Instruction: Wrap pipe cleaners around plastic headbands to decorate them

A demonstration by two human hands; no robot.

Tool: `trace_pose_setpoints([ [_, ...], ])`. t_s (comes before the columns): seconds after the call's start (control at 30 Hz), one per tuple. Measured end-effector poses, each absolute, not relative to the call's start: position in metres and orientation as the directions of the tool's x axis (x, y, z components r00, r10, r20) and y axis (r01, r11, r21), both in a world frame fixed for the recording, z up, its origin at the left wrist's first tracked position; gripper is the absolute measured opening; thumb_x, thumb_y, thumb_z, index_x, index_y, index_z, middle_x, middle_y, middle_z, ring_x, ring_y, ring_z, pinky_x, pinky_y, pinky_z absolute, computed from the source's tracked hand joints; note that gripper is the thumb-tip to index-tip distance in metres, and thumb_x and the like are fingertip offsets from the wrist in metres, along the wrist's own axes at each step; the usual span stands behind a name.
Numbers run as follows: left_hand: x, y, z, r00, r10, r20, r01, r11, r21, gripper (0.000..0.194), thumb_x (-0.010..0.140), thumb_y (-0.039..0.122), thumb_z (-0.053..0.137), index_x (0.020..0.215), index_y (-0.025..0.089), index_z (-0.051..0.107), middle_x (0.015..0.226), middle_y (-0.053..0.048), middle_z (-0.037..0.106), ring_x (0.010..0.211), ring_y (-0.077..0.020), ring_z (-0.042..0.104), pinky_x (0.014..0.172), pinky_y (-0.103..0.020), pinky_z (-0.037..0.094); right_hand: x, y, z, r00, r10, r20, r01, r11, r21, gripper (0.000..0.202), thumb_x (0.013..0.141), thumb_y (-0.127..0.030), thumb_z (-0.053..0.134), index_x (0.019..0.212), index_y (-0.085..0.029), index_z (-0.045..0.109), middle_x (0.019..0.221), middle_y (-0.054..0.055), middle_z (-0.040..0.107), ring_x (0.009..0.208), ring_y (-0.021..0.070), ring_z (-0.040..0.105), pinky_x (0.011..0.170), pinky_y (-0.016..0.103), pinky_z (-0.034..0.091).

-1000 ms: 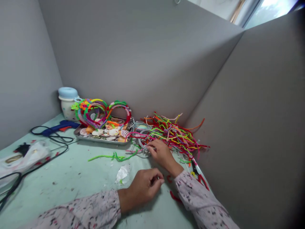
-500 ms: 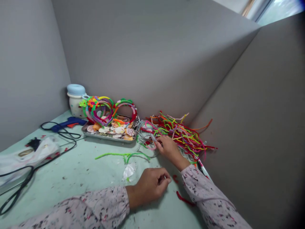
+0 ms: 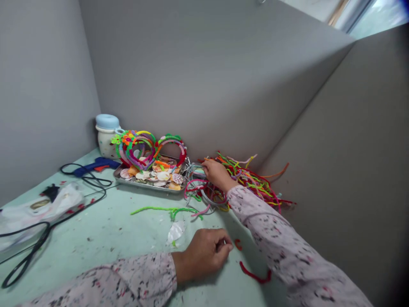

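My left hand [image 3: 204, 255] rests on the table in a loose fist, and nothing shows sticking out of it. Further back, my right hand [image 3: 218, 174] reaches into a tangle of grey loops [image 3: 195, 170], its fingers bent and pressed together at the loops; what they pinch I cannot make out. Right behind that hand spreads a heap of colourful pipe cleaners [image 3: 255, 181]. A green pipe cleaner piece [image 3: 156, 209] lies left of the loops. Near my left hand are a white scrap [image 3: 176, 231], a short orange piece [image 3: 238, 244] and a red pipe cleaner [image 3: 254, 275].
A metal tray [image 3: 143, 185] holds seashells [image 3: 162, 175] and wrapped headbands [image 3: 140, 147]. Behind it stands a jar with a blue lid [image 3: 108, 122]. A blue glue gun [image 3: 96, 166], black cord [image 3: 47, 228] and plastic bag [image 3: 60, 200] lie left. Grey partitions [image 3: 191, 81] border the table.
My right hand has moved back and slightly left, from the front of the tangle to the grey loops' top. A pink strip now lies by the green piece. My left hand stays curled.
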State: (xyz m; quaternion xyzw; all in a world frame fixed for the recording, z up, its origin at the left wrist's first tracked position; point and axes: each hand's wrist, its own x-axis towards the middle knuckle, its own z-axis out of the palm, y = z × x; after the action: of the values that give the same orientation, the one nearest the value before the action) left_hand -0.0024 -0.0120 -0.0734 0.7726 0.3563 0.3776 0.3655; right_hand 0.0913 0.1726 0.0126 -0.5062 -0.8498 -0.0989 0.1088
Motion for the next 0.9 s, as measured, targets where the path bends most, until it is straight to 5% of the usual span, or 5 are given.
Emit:
trace_pose_setpoints([
  [0.3, -0.004, -0.011, -0.075, 0.471, 0.823, 0.318, 0.269, -0.477, 0.837, 0.014, 0.078, 0.019, 0.056, 0.081, 0.017, 0.069, 0.057, 0.002, 0.058, 0.051, -0.009, 0.045, 0.052, -0.02, 0.032, 0.074, 0.21, 0.002, -0.393, 0.897, 0.202, 0.91, 0.347, 0.226, 0.033, 0.094, -0.019, 0.034, 0.103, -0.009, 0.064, 0.103, 0.021, 0.067, 0.095, 0.0231, 0.064, 0.081, 0.031, 0.045],
  [0.67, -0.003, -0.012, -0.074, 0.462, 0.834, 0.302, 0.276, -0.459, 0.844, 0.017, 0.08, 0.022, 0.054, 0.081, 0.016, 0.07, 0.059, 0.001, 0.059, 0.053, -0.0095, 0.047, 0.052, -0.02, 0.032, 0.082, 0.19, 0.044, -0.431, 0.814, 0.39, 0.896, 0.337, 0.289, 0.032, 0.093, -0.014, 0.035, 0.121, -0.019, 0.052, 0.113, 0.015, 0.058, 0.099, 0.0217, 0.057, 0.074, 0.027, 0.042],
  [0.77, -0.003, -0.012, -0.074, 0.459, 0.839, 0.291, 0.272, -0.444, 0.853, 0.017, 0.08, 0.022, 0.054, 0.081, 0.015, 0.07, 0.059, 0.001, 0.058, 0.054, -0.0095, 0.048, 0.052, -0.02, 0.032, 0.084, 0.193, 0.056, -0.388, 0.772, 0.503, 0.922, 0.323, 0.215, 0.036, 0.093, -0.014, 0.035, 0.125, -0.021, 0.051, 0.117, 0.013, 0.056, 0.097, 0.0216, 0.057, 0.073, 0.028, 0.042],
  [0.9, -0.004, -0.012, -0.071, 0.45, 0.85, 0.273, 0.235, -0.408, 0.882, 0.016, 0.082, 0.023, 0.054, 0.08, 0.015, 0.068, 0.057, 0.003, 0.053, 0.053, -0.0088, 0.044, 0.052, -0.02, 0.03, 0.094, 0.189, 0.07, -0.228, 0.586, 0.777, 0.886, 0.456, -0.083, 0.035, 0.089, -0.011, 0.035, 0.113, -0.017, 0.06, 0.112, 0.012, 0.06, 0.097, 0.0205, 0.058, 0.082, 0.031, 0.045],
])
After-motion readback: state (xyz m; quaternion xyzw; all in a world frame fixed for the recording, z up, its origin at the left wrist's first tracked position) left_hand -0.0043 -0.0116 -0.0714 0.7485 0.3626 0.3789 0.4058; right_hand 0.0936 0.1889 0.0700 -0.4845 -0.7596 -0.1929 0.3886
